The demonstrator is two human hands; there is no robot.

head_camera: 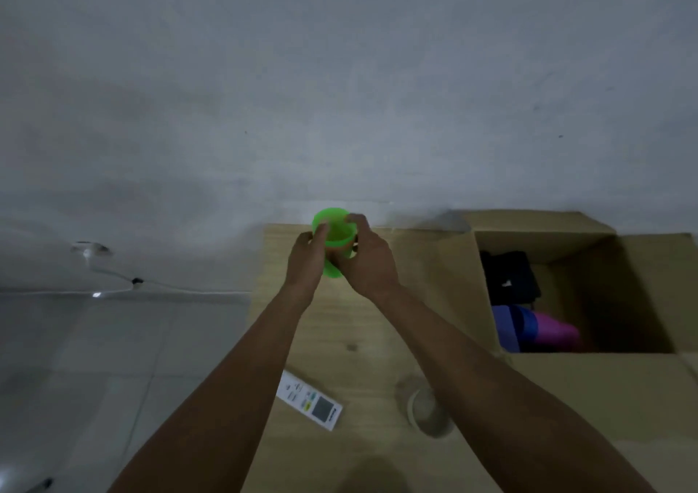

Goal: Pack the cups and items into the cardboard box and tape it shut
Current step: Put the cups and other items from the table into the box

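The left hand (308, 256) and right hand (368, 262) clasp a green cup (336, 234), possibly two nested, over the bench (359, 341), bound next for the open cardboard box (540, 221).

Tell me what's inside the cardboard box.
Inside the cardboard box a black bundle lies at the back left. In front of it a purple cup and a pink cup lie on their sides. The near wall and shadow hide the remaining floor.
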